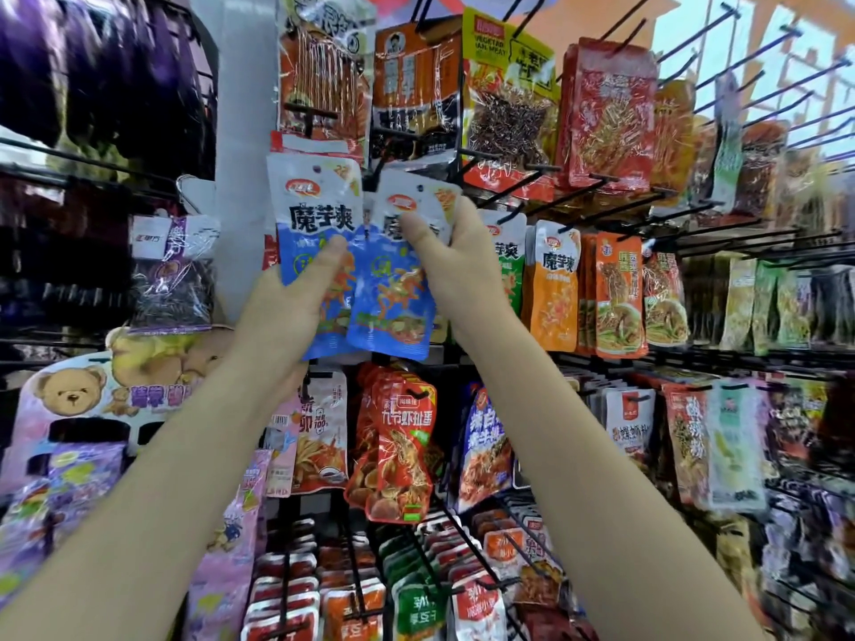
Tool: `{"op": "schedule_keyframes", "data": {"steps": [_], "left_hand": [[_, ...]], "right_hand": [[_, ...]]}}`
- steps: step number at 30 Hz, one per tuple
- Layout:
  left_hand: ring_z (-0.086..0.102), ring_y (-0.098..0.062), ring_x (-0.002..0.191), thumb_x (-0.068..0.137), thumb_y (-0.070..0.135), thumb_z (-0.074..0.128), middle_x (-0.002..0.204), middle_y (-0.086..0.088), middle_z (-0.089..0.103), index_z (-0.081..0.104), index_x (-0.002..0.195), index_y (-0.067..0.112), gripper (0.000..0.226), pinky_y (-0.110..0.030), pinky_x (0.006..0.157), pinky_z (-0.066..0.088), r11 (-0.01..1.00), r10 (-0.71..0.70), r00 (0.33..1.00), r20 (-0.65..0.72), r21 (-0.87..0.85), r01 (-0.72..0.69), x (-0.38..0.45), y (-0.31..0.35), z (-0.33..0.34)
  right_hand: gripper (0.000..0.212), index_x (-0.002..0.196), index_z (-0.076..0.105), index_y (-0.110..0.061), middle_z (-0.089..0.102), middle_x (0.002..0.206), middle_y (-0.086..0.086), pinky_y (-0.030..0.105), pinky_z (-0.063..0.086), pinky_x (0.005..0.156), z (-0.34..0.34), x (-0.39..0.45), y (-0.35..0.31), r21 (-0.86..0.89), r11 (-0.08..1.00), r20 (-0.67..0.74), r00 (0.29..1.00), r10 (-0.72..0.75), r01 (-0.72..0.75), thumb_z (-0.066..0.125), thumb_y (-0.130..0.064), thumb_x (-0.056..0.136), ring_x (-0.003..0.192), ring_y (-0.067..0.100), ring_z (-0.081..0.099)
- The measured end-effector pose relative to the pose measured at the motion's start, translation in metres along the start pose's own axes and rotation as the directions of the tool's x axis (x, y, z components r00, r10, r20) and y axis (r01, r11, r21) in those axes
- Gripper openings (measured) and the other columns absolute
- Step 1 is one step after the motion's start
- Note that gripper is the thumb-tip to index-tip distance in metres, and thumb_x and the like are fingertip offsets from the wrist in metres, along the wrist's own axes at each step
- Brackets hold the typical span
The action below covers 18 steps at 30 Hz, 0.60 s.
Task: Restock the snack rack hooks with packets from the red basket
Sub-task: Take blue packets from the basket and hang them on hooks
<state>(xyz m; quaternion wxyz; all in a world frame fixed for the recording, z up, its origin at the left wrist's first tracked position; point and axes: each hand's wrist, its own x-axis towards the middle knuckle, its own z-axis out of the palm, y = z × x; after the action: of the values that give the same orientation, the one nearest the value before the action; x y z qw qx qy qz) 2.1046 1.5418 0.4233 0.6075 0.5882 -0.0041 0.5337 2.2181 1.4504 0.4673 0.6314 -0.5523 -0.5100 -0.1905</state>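
Note:
Two blue-and-white snack packets are raised in front of the snack rack point(523, 178). My left hand point(296, 293) grips the left packet point(314, 215) from below, thumb across its front. My right hand point(458, 261) holds the right packet point(393, 298) near its top, thumb on the front, its hang hole close to the black hooks. The two packets overlap slightly at their inner edges. The red basket is out of view.
Rows of hanging packets fill the rack: a green one point(509, 266) and an orange one point(555, 284) of the same brand right of my hand, red shrimp packets point(398, 437) below. Several bare black hooks point(740, 145) jut out at upper right. Bear-printed purple bags point(74, 409) hang at left.

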Motion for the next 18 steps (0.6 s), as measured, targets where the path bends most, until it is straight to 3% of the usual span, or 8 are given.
{"op": "schedule_keyframes", "data": {"steps": [2, 4, 6, 8, 10, 14, 16, 18], "left_hand": [[0.075, -0.026, 0.091, 0.095, 0.040, 0.067, 0.084, 0.003, 0.076, 0.071, 0.079, 0.024, 0.023, -0.052, 0.088, 0.059, 0.997, 0.045, 0.997, -0.058, 0.069, -0.041, -0.001, 0.001, -0.005], [0.072, -0.026, 0.090, 0.094, 0.042, 0.068, 0.081, 0.005, 0.072, 0.068, 0.077, 0.026, 0.023, -0.053, 0.092, 0.058, 0.993, 0.077, 0.993, -0.093, 0.095, -0.068, -0.003, 0.003, -0.007], [0.071, -0.034, 0.094, 0.093, 0.041, 0.070, 0.085, -0.001, 0.071, 0.068, 0.078, 0.025, 0.023, -0.057, 0.093, 0.056, 0.995, 0.063, 0.991, -0.114, 0.081, -0.054, -0.002, 0.001, -0.008], [0.070, -0.040, 0.095, 0.091, 0.044, 0.072, 0.091, -0.011, 0.070, 0.068, 0.081, 0.019, 0.027, -0.062, 0.092, 0.054, 0.997, 0.052, 0.992, -0.114, 0.065, -0.044, -0.003, 0.001, -0.008], [0.070, -0.039, 0.091, 0.087, 0.046, 0.075, 0.092, -0.012, 0.070, 0.068, 0.085, 0.017, 0.030, -0.064, 0.090, 0.054, 0.996, 0.052, 0.995, -0.089, 0.078, -0.045, -0.003, 0.002, -0.009], [0.074, -0.030, 0.093, 0.089, 0.040, 0.076, 0.093, 0.000, 0.078, 0.075, 0.086, 0.025, 0.015, -0.058, 0.090, 0.057, 0.991, 0.079, 0.996, -0.044, 0.111, -0.074, 0.001, 0.002, -0.018], [0.073, -0.035, 0.096, 0.088, 0.040, 0.077, 0.098, -0.007, 0.078, 0.076, 0.084, 0.028, 0.013, -0.061, 0.089, 0.057, 0.991, 0.092, 0.995, -0.039, 0.105, -0.087, 0.002, 0.003, -0.023], [0.074, -0.030, 0.088, 0.090, 0.034, 0.076, 0.091, -0.003, 0.079, 0.074, 0.081, 0.027, 0.012, -0.059, 0.085, 0.059, 0.992, 0.093, 0.995, -0.041, 0.092, -0.089, 0.003, 0.003, -0.026]], "right_hand": [[0.038, 0.126, 0.048, -0.013, 0.067, 0.104, 0.005, 0.034, 0.056, 0.074, -0.015, 0.002, 0.002, 0.071, 0.997, -0.044, 0.999, 0.002, 0.001, 0.068, -0.023, 0.095, 0.088, 0.017, 0.066], [0.042, 0.128, 0.043, -0.024, 0.057, 0.071, -0.006, 0.028, 0.047, 0.051, -0.025, 0.001, 0.003, 0.119, 0.992, -0.055, 0.998, -0.036, 0.043, 0.069, -0.020, 0.095, 0.052, 0.010, 0.052], [0.039, 0.129, 0.047, -0.025, 0.043, 0.062, -0.013, 0.017, 0.036, 0.043, -0.026, 0.001, 0.001, 0.108, 0.990, -0.039, 0.995, -0.089, 0.093, 0.067, -0.018, 0.096, 0.039, 0.004, 0.040], [0.028, 0.126, 0.057, -0.019, 0.049, 0.068, -0.018, 0.013, 0.035, 0.045, -0.022, 0.004, -0.004, 0.078, 0.988, -0.021, 0.991, -0.132, 0.134, 0.064, -0.020, 0.099, 0.040, 0.004, 0.042], [0.019, 0.119, 0.063, -0.021, 0.059, 0.070, -0.020, 0.022, 0.039, 0.047, -0.017, 0.009, -0.007, 0.071, 0.985, -0.017, 0.988, -0.156, 0.157, 0.062, -0.021, 0.100, 0.043, 0.014, 0.041], [0.020, 0.119, 0.067, -0.017, 0.062, 0.081, 0.006, 0.034, 0.039, 0.050, -0.003, 0.021, -0.006, 0.082, 0.988, -0.022, 0.991, -0.133, 0.134, 0.062, -0.022, 0.100, 0.056, 0.035, 0.039], [0.021, 0.119, 0.068, -0.015, 0.062, 0.079, 0.007, 0.031, 0.041, 0.050, 0.002, 0.025, -0.004, 0.102, 0.990, -0.025, 0.995, -0.098, 0.100, 0.062, -0.020, 0.100, 0.059, 0.028, 0.042], [0.020, 0.117, 0.070, -0.012, 0.070, 0.094, -0.002, 0.022, 0.051, 0.061, 0.006, 0.030, -0.002, 0.117, 0.990, -0.038, 0.996, -0.075, 0.079, 0.064, -0.017, 0.098, 0.075, 0.022, 0.058]]}}
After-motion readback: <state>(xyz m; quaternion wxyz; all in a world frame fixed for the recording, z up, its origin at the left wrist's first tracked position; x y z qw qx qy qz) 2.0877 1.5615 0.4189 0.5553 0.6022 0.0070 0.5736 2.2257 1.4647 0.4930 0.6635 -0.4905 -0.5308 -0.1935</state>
